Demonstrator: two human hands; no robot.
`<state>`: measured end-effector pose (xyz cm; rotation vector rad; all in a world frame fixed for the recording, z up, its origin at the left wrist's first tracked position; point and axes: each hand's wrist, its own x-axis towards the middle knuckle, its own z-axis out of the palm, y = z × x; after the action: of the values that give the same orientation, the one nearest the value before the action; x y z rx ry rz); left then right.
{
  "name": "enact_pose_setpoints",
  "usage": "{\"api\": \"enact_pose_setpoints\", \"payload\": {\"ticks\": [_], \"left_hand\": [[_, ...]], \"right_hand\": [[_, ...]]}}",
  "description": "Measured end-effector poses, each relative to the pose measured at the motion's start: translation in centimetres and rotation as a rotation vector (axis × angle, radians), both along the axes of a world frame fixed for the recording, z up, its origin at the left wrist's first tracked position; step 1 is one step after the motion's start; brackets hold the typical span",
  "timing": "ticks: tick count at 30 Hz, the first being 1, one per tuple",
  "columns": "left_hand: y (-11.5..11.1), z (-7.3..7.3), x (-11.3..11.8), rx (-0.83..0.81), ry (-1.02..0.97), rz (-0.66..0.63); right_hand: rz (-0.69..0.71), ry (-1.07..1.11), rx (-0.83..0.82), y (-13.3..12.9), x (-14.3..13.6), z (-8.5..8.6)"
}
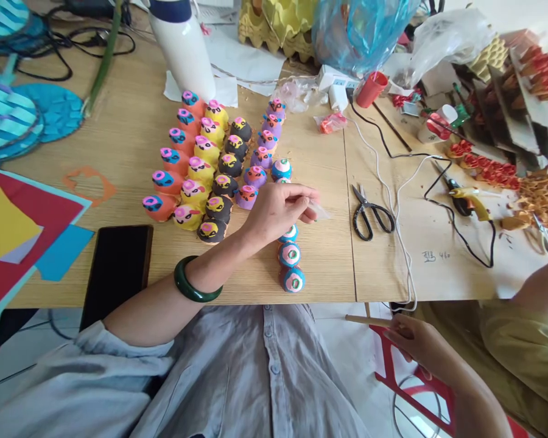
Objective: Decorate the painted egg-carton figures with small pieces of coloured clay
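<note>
My left hand (281, 207), with a green bangle on its wrist, is closed in a pinch on a small piece of clear plastic (319, 210). It hovers over a row of blue-topped decorated shells (290, 254) with pink and green rings, hiding the middle of that row. At lower right, below the table edge, my right hand (418, 340) is closed round a thin wooden stick (368, 319). Left of my left hand stand rows of painted shells: purple (261, 157), black (218, 208), yellow (194, 191) and orange (159, 207).
Black-handled scissors (372, 214) and white cables (399, 213) lie to the right. A phone (117, 267) and coloured sheets (18, 237) are at left. Behind stand a white bottle (182, 52) and egg trays (276, 27). A co-worker's arm (541, 283) rests near a glue gun (472, 201).
</note>
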<state>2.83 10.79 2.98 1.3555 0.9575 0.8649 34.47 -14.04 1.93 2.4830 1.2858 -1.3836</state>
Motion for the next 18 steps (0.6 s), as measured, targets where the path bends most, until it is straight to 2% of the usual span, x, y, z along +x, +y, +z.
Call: {"api": "enact_pose_setpoints", "payload": {"ticks": [2,4,6,9,11,14,18], "left_hand": [[-0.2,0.0,-0.2,0.009,-0.008,0.005],[-0.3,0.0,-0.4,0.006,-0.02,0.009],[-0.5,0.0,-0.5,-0.005,-0.024,0.008],[-0.7,0.0,-0.6,-0.026,-0.025,0.007],[-0.8,0.0,-0.7,-0.049,-0.047,0.011],[-0.7,0.0,-1.0,-0.1,-0.107,0.014],[-0.4,-0.2,-1.4,-0.179,-0.194,0.03]], "right_hand": [[-0.016,0.098,-0.018,1.1,-0.8,1.6],[-0.022,0.25,0.118,2.9,-1.6,3.0],[-0.043,0.369,0.265,5.3,-2.7,3.6],[-0.189,0.545,0.437,9.5,-4.8,2.9],[-0.293,0.679,0.478,12.4,-6.5,1.8],[-0.337,0.795,0.474,16.0,-8.7,0.8],[-0.334,0.863,0.476,18.6,-10.7,0.9]]}}
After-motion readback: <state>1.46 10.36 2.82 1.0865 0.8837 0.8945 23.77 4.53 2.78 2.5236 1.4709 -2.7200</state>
